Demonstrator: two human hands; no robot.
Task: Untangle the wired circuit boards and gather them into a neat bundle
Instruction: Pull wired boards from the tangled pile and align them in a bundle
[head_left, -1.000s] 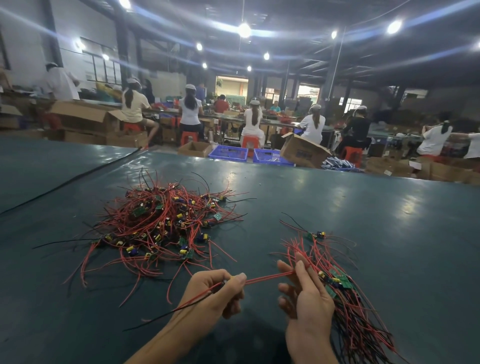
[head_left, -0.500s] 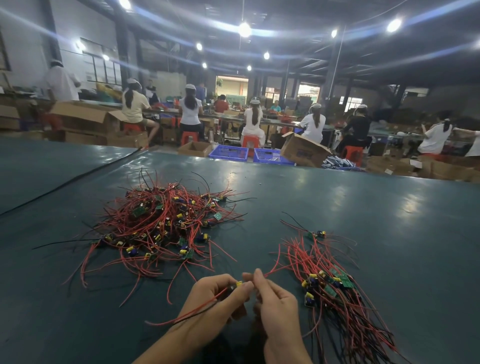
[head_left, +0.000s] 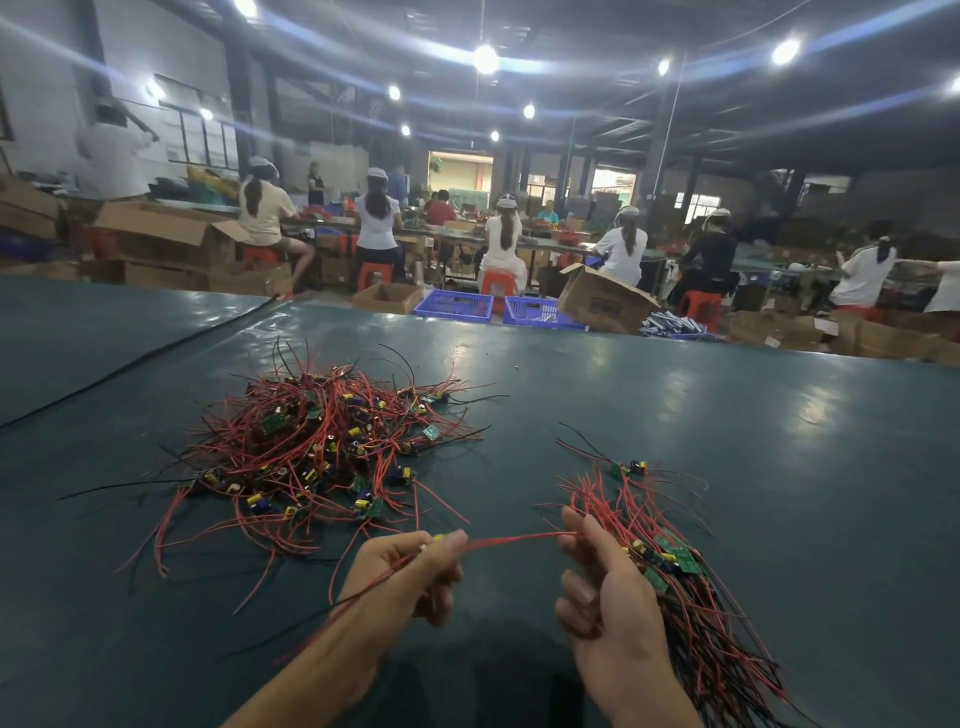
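A tangled heap of small green circuit boards with red and black wires (head_left: 317, 447) lies on the dark green table (head_left: 727, 467), left of centre. A sorted bundle of the same boards (head_left: 675, 566) lies at the right, partly behind my right hand. My left hand (head_left: 410, 571) pinches one small board with a yellow part, its wires trailing back along my forearm. The red wires (head_left: 514, 540) of that board stretch taut across to my right hand (head_left: 602, 582), which pinches them between thumb and fingers.
A black cable (head_left: 140, 358) runs diagonally across the table's left part. Beyond the far edge stand blue crates (head_left: 454, 304), cardboard boxes (head_left: 602, 301) and several seated people working at other benches.
Half a second ago my hands were together at the board. Now they have drawn apart, my right hand sliding rightward along the red wires and pulling them straight.
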